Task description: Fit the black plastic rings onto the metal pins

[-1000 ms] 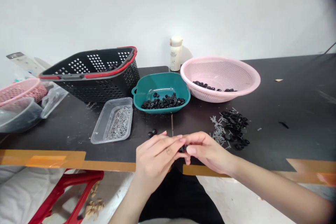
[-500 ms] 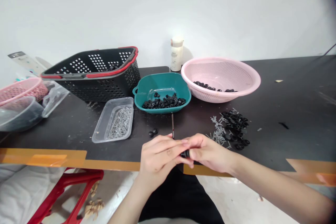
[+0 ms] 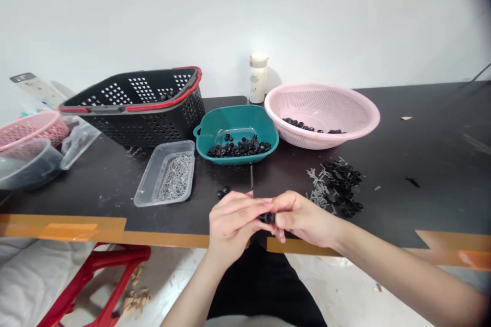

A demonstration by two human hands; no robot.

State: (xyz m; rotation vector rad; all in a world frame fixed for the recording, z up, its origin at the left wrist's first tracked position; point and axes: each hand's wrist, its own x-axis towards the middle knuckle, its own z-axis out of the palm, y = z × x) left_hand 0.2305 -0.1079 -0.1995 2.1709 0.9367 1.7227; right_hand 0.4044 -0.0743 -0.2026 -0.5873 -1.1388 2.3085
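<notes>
The left hand (image 3: 233,225) and right hand (image 3: 304,218) meet just above the front edge of the table, fingers curled inward, pinching a small black part (image 3: 267,218) between them. Its exact shape is hidden by the fingers.

Just beyond the left hand lie two small black rings (image 3: 222,193), and a thin dark rod (image 3: 251,177) sits near the fingertips. To the right of the right hand is a loose heap of black rings and grey pegs (image 3: 334,185) on the black tabletop (image 3: 429,199).

Farther back, a teal bowl (image 3: 236,160) holds a pile of black rings (image 3: 236,149). A pink colander (image 3: 321,139) beside it holds a few more. To the left, a clear plastic tray (image 3: 146,189) holds many small metal pins (image 3: 175,178). Behind it sits a black slotted basket (image 3: 141,130) with red trim.
</notes>
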